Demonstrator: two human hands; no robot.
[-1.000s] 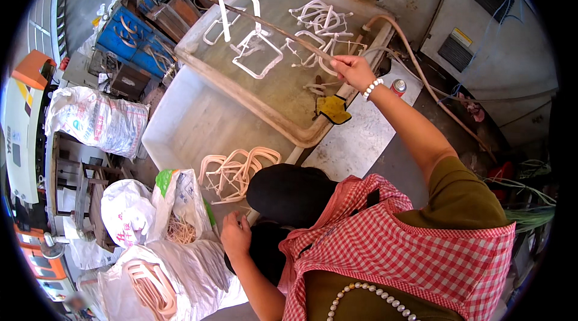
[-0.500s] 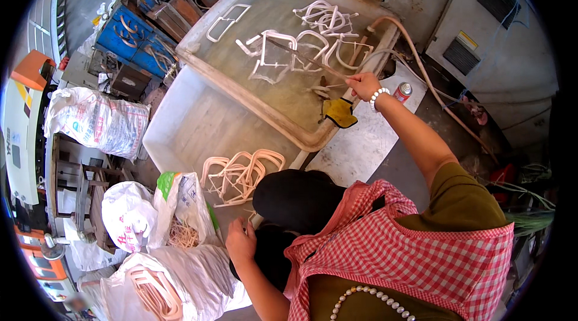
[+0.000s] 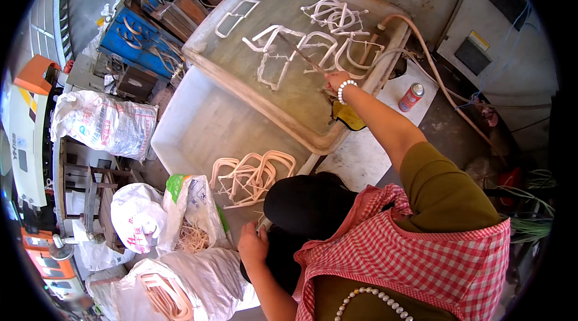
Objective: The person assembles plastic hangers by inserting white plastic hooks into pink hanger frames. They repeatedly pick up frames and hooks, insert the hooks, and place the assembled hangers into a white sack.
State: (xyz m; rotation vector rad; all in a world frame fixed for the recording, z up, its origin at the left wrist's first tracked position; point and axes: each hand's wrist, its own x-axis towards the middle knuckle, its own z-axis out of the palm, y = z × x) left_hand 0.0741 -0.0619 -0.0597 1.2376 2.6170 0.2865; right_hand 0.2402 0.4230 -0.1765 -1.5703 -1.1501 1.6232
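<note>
My right hand (image 3: 338,82), with a white beaded bracelet at the wrist, is closed round a thin dark rod (image 3: 306,57). The rod slants down to the left into a water-filled tub (image 3: 241,87), among pale bent-tube frames (image 3: 274,56). More such frames (image 3: 337,17) lie bunched at the far side, and a single frame (image 3: 238,18) lies at the far left. My left hand (image 3: 253,244) is low beside my dark-clothed leg, its fingers curled; what they hold, if anything, is hidden. Pinkish frames (image 3: 250,176) sit in the nearer white tub (image 3: 174,117) just beyond it.
A red spray can (image 3: 412,97) stands on a white board (image 3: 367,155), near a yellow-and-black glove-like item (image 3: 348,117). A hose (image 3: 424,59) runs over the tub's right edge. Sacks (image 3: 192,285) holding pinkish pieces crowd the lower left; blue metal equipment (image 3: 135,44) stands beyond.
My right hand has moved left and slightly farther over the water with the rod. The nearby pale frames have shifted and spread a little. The whole view has slid slightly; my left hand stays low.
</note>
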